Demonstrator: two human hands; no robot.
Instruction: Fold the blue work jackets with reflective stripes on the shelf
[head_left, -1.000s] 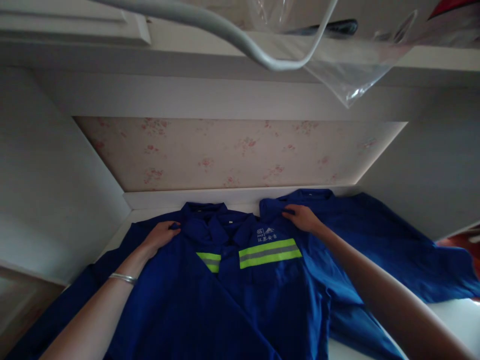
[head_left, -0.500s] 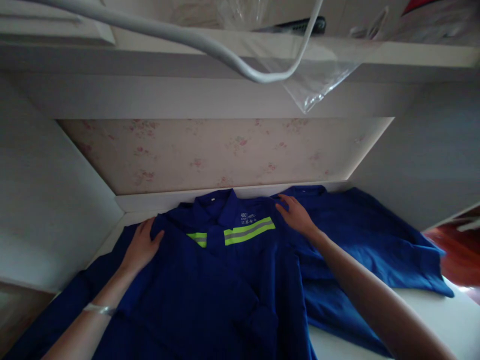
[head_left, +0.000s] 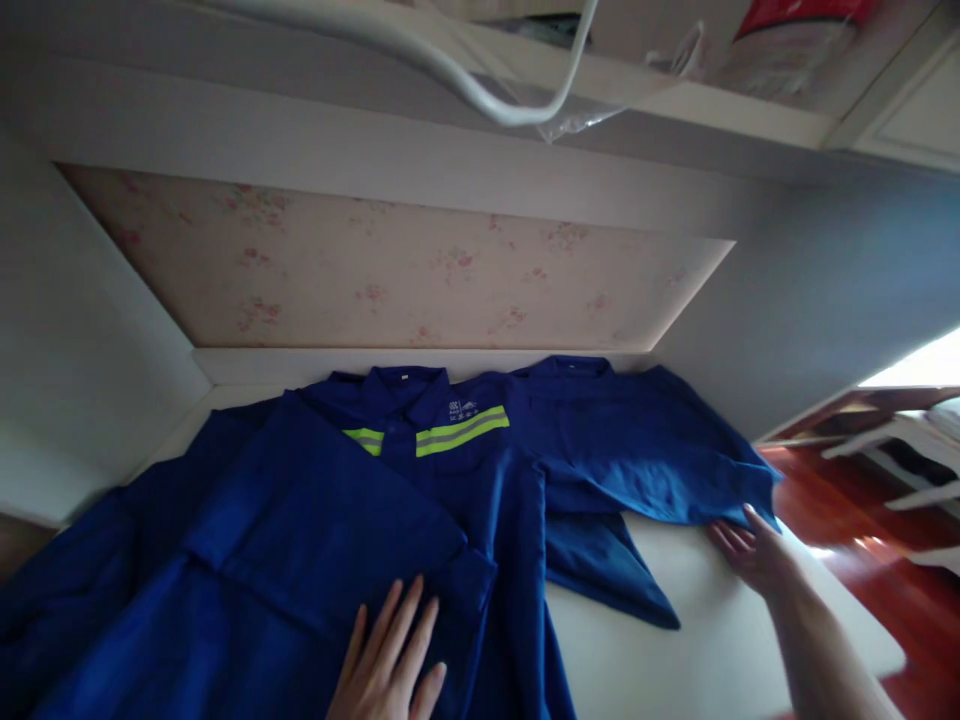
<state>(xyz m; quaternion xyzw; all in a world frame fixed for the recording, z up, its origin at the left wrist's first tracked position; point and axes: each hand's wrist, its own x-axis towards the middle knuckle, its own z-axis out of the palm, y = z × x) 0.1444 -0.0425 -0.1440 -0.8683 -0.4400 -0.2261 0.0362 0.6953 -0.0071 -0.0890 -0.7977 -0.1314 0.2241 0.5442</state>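
A blue work jacket [head_left: 480,500] with a collar, a white logo and yellow-green reflective strips [head_left: 461,431] lies spread out on the white surface. One of its sleeves [head_left: 337,520] is folded across the front. My left hand [head_left: 390,655] rests flat on that folded sleeve near its end, fingers spread. To the right, a second blue garment [head_left: 600,415] with its own collar lies partly under the jacket, one sleeve [head_left: 675,480] stretched to the right. My right hand [head_left: 757,560] is at the lower edge of that sleeve's end, thumb apart from the fingers, fingertips touching the cloth.
Overhead runs a shelf [head_left: 720,105] with a white cable [head_left: 480,95] and a clear plastic bag [head_left: 581,122] hanging from it. A floral panel [head_left: 420,270] backs the nook, with side walls at both ends. A reddish floor [head_left: 840,500] and white furniture [head_left: 915,450] show at right.
My left hand has left the jacket's left shoulder and come down to the folded sleeve. My right hand has moved from the right shoulder to the other garment's sleeve end. The view has shifted right.
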